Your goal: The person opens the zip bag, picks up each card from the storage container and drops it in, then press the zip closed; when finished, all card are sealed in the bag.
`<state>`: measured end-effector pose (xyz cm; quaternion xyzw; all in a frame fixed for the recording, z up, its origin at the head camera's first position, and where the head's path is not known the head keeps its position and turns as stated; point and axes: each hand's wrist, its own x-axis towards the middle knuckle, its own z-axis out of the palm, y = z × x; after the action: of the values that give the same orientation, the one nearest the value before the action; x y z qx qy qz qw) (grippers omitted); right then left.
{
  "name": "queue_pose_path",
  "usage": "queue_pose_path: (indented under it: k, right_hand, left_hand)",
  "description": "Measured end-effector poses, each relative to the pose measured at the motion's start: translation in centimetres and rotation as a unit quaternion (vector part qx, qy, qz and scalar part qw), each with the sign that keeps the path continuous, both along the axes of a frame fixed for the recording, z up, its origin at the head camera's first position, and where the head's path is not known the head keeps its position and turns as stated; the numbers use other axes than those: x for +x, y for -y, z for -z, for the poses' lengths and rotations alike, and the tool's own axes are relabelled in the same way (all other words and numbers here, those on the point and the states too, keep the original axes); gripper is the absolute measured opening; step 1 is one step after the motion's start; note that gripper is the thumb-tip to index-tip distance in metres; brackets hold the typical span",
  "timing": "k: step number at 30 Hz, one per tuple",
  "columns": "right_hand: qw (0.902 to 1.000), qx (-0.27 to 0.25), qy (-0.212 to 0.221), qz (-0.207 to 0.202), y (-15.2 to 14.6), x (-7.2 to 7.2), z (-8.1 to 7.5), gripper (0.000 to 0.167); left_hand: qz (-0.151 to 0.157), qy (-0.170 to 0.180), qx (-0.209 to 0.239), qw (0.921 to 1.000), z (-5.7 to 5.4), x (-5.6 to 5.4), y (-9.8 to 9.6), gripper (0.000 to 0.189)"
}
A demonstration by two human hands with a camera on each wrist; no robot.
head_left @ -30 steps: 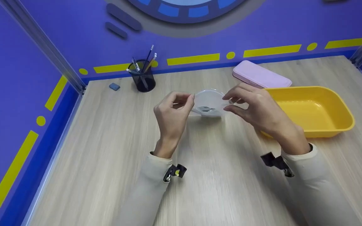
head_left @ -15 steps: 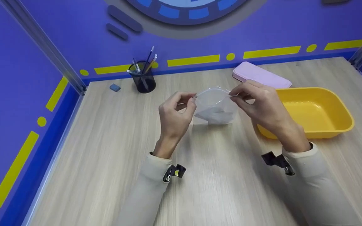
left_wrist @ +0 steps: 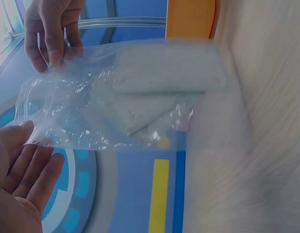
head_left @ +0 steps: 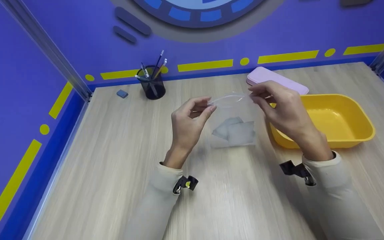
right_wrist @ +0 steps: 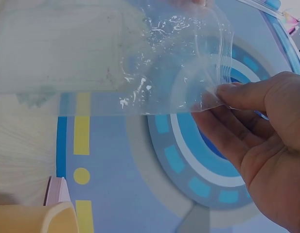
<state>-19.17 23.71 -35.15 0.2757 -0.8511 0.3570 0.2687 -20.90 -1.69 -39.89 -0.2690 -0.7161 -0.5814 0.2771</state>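
A clear zip bag (head_left: pixel 233 113) hangs between my two hands above the table, its zip edge uppermost. Inside it, near the bottom, lie two flat greyish-white rectangular pieces (head_left: pixel 241 132) that overlap; their kind does not show. My left hand (head_left: pixel 188 128) pinches one top corner between thumb and fingers. At the opposite top corner, my right hand (head_left: pixel 283 113) pinches the bag the same way. In the left wrist view the bag (left_wrist: pixel 106 97) is stretched out between both hands. The right wrist view shows the thumb and fingers of my right hand (right_wrist: pixel 259 131) at the zip edge.
A yellow basin (head_left: pixel 332 121) stands to the right, partly behind my right hand. Behind it lies a pink pencil case (head_left: pixel 275 80). A black mesh cup with pencils (head_left: pixel 153 87) and a small blue-grey eraser (head_left: pixel 122 93) sit at the back left, near the wall.
The bag has turned from being seen into its mouth to hanging flat, its contents now showing. My right hand has moved slightly right and up, stretching the top edge; the left shifted slightly right.
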Motion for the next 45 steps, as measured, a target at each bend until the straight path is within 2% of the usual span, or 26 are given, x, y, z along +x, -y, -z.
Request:
queue_pose_path:
  k: [7,11,15,19,23,29,35,41,45]
  right_hand:
    - [0.9997,-0.021,0.003,0.010,-0.2,0.2,-0.4,0.027]
    - [0.9998,0.002,0.012,0.019,0.0,0.8,-0.9,0.022]
    - [0.9991,0.040,0.003,0.010,0.5,1.4,-1.2,0.029]
    - [0.9963,0.070,-0.038,-0.031,1.4,1.5,-1.0,0.037]
    - [0.9921,0.089,-0.068,-0.057,2.2,1.4,-0.7,0.032]
    - [0.9906,0.101,-0.079,-0.048,2.6,1.5,-0.1,0.024]
    - [0.9888,0.102,-0.091,-0.059,2.7,1.3,0.3,0.017]
    - [0.9893,0.097,-0.092,-0.057,2.7,1.2,0.4,0.016]
    - [0.9894,0.103,-0.090,-0.048,3.0,1.4,0.3,0.015]
  left_hand:
    - [-0.019,-0.002,-0.016,0.9997,0.0,0.1,-0.2,0.015]
    - [-0.022,-0.011,-0.021,0.9995,-0.2,0.2,-0.3,0.011]
    - [-0.021,-0.029,-0.032,0.9989,-0.3,0.3,-0.6,0.009]
    - [-0.012,-0.052,-0.051,0.9973,-0.4,0.5,-0.9,0.009]
    - [-0.003,-0.068,-0.069,0.9953,-0.6,0.8,-1.1,0.009]
    - [0.022,-0.070,-0.080,0.9941,-0.6,1.0,-1.3,0.008]
    - [0.051,-0.070,-0.082,0.9929,-0.6,0.9,-1.3,0.007]
    - [0.052,-0.058,-0.085,0.9934,-0.6,0.9,-1.2,0.006]
    - [0.044,-0.065,-0.091,0.9927,-0.5,0.9,-1.2,0.006]
